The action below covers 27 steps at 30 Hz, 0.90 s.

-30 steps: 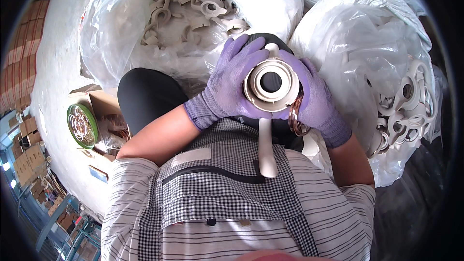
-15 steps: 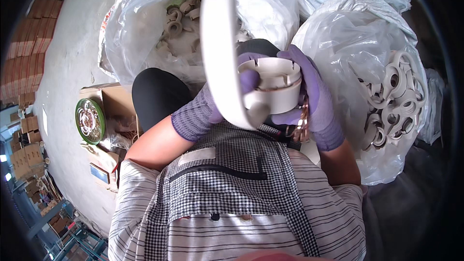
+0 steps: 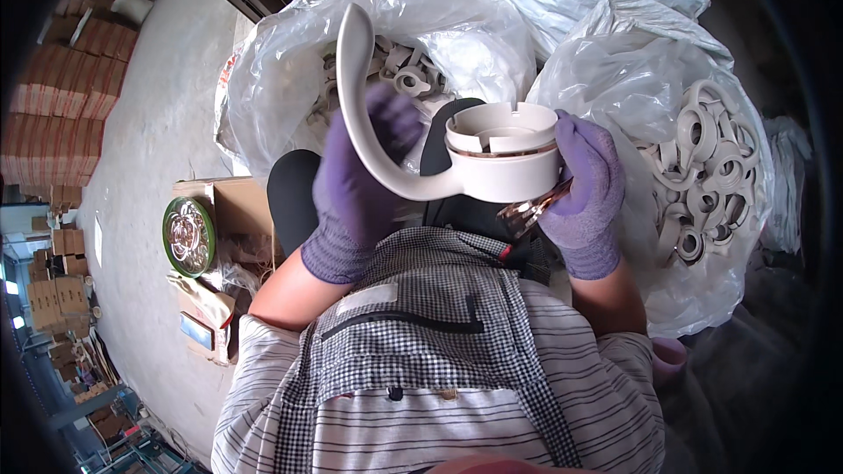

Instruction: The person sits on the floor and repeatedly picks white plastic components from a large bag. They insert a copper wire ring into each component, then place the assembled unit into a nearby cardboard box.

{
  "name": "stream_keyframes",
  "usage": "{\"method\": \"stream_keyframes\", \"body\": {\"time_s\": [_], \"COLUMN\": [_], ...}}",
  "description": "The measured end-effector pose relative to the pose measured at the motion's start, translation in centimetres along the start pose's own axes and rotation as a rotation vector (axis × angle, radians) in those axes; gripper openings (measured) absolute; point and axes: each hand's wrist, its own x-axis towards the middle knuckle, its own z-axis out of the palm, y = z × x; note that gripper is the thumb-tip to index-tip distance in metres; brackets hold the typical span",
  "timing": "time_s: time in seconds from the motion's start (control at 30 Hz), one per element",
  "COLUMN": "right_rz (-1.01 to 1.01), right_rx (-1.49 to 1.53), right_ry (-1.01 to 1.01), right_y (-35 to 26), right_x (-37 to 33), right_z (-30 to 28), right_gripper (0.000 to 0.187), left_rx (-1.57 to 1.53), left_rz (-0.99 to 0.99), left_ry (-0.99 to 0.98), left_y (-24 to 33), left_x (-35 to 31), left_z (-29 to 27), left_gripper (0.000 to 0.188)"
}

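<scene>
An off-white plastic collar with a long curved handle (image 3: pixel 509 179) is raised above my lap, its handle sweeping to the left and up. A thin copper-coloured line runs round the collar below its notched rim. My right hand (image 3: pixel 592 184), in a purple glove, grips the collar from its right side. Several thin copper-coloured metal rings (image 3: pixel 532 210) hang under that hand beside the collar. Behind the handle is my left hand (image 3: pixel 344 180), also gloved in purple; motion blurs its fingers, and whether it touches the handle is unclear.
Similar plastic pieces (image 3: pixel 413 79) lie in a plastic-lined sack ahead, and more handled collars (image 3: pixel 707 184) fill another at right. At left, a round green-rimmed dish (image 3: pixel 168 246) holds shiny rings beside a cardboard box (image 3: pixel 244 206). Stacked cartons (image 3: pixel 66 145) stand farther left.
The handled collar has turned so its handle now shows side-on. My left hand has come away from the collar and moved left, behind the handle. My right hand keeps its hold.
</scene>
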Motion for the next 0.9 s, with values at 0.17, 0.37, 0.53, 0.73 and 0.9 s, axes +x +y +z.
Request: {"method": "stream_keyframes", "body": {"time_s": [0.17, 0.37, 0.53, 0.73, 0.9], "right_rz": [-0.177, -0.239, 0.040, -0.018, 0.176], "right_rx": [-0.346, -0.227, 0.310, 0.305, 0.247], "right_ry": [-0.358, -0.281, -0.200, -0.094, -0.118], "right_y": [-2.2, -4.6, -3.2, -5.7, -6.3], "right_x": [3.6, 4.0, 0.3, 0.4, -0.6], "right_z": [-2.4, -4.9, -7.1, -5.0, -4.1], "right_gripper": [0.050, 0.049, 0.065, 0.054, 0.059], "left_rx": [1.549, 1.153, 0.405, 0.238, 0.848], "left_rz": [0.596, 0.291, 0.099, 0.171, 0.249], "left_ry": [-0.363, -0.451, -0.328, -0.300, -0.302], "left_y": [6.0, 4.9, 3.3, 2.2, 3.5], "left_x": [-0.8, -1.2, -2.4, -2.6, -2.7], "left_z": [5.8, 5.3, 2.5, 3.1, 2.8], "left_gripper": [0.059, 0.065, 0.059, 0.056, 0.053]}}
